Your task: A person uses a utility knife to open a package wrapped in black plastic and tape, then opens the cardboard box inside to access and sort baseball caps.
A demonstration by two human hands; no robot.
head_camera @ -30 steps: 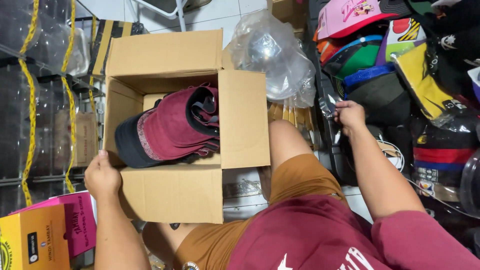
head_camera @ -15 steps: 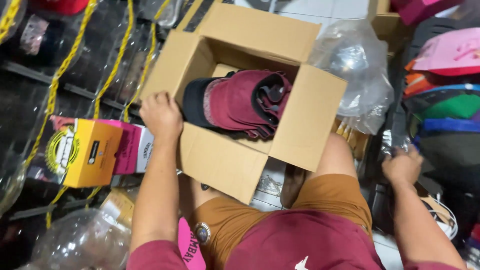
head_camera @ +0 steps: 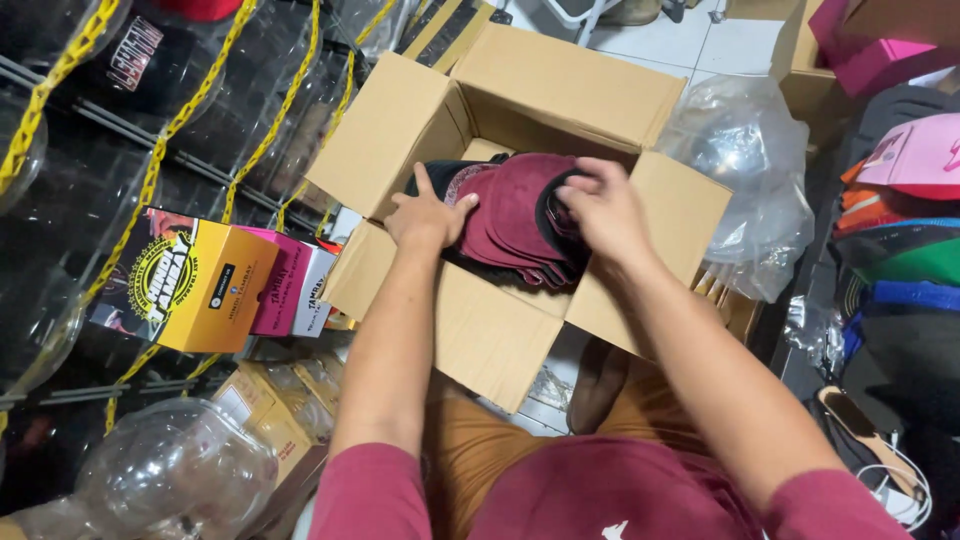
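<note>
While both arms reach down into the open cardboard box (head_camera: 500, 330), each hand rests on the stack of maroon caps (head_camera: 515, 215) lying inside it. The left hand (head_camera: 428, 215) lies flat on the near-left edge of the stack, its fingers spread and pointing away from the person, the thumb stretched out to the side. The right hand (head_camera: 605, 205) sits on the far-right end of the same stack, its fingers curled over the dark brims there; whether they actually pinch a cap or only press on it cannot be told. Between the two hands the caps lie nested on their sides, well down inside the box walls. Just outside the left hand, beyond the box flap, stand a yellow box (head_camera: 190, 280) and a pink box (head_camera: 285, 290), touching each other. Beyond the right hand, past the right flap, a crumpled clear plastic bag (head_camera: 745, 180) rests against the box. Further right of that hand lie more caps (head_camera: 915, 160) in pink, green and blue.
</note>
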